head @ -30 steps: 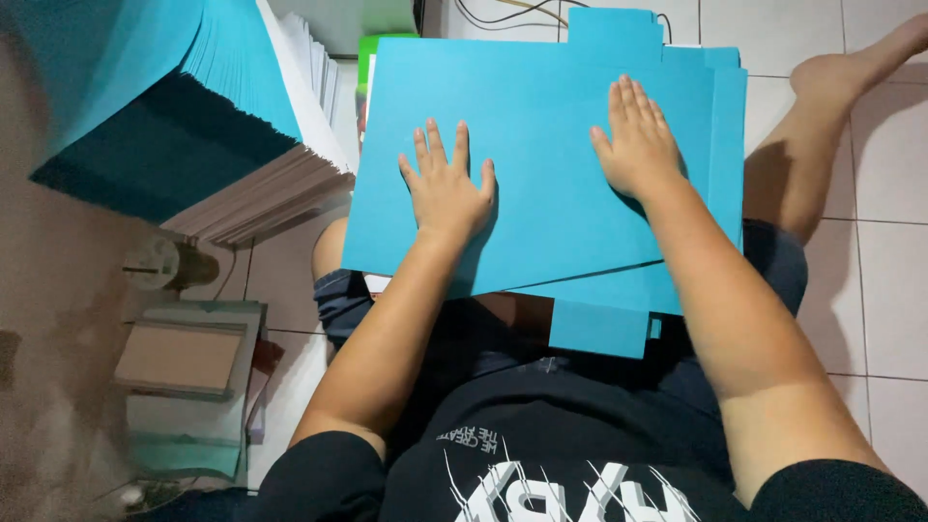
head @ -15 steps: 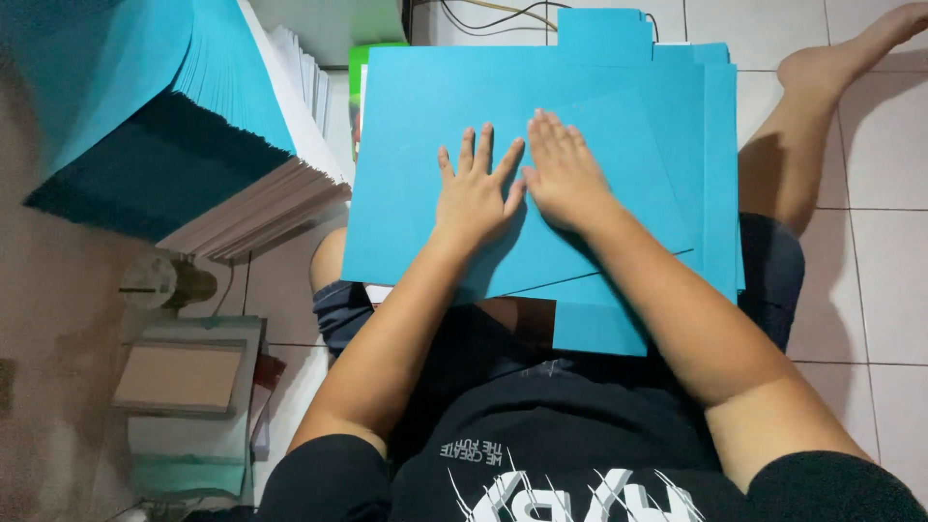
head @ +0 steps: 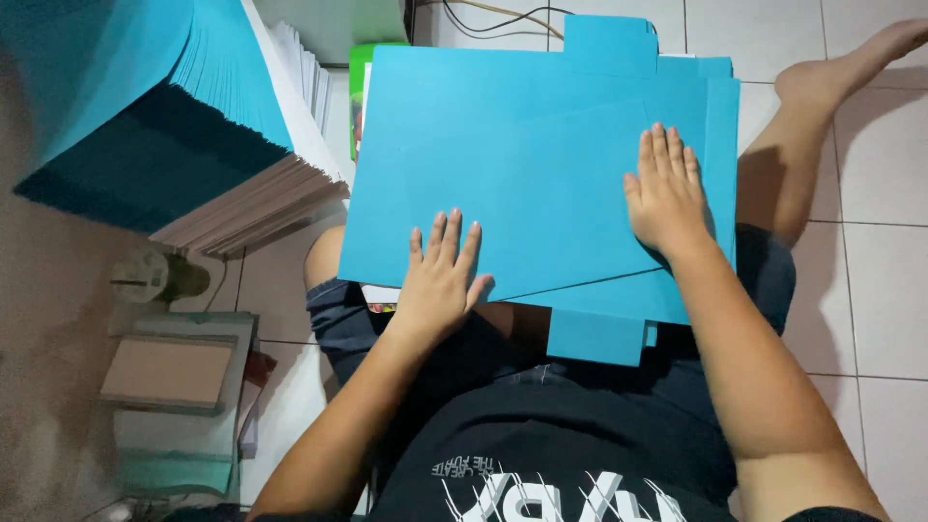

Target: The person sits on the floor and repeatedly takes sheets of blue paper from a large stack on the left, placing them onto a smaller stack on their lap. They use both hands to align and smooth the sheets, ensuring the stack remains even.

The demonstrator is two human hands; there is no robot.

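A stack of bright blue card sheets [head: 522,164] with tabs lies across my lap. The top sheet is folded over, its slanted edge running toward the lower right. My left hand [head: 440,275] lies flat with fingers spread on the near left edge of the folded sheet. My right hand [head: 665,193] presses flat on its right side, fingers together and pointing away from me. Neither hand grips anything.
A tall slanted pile of blue and white sheets [head: 184,126] stands at the left. Below it on the floor are a roll of tape [head: 155,275] and a brown-topped box [head: 169,372]. My bare leg [head: 822,126] stretches over white tiles at the right.
My right hand slid from the middle of the sheet out to its right side. My left hand drew back toward the near left edge.
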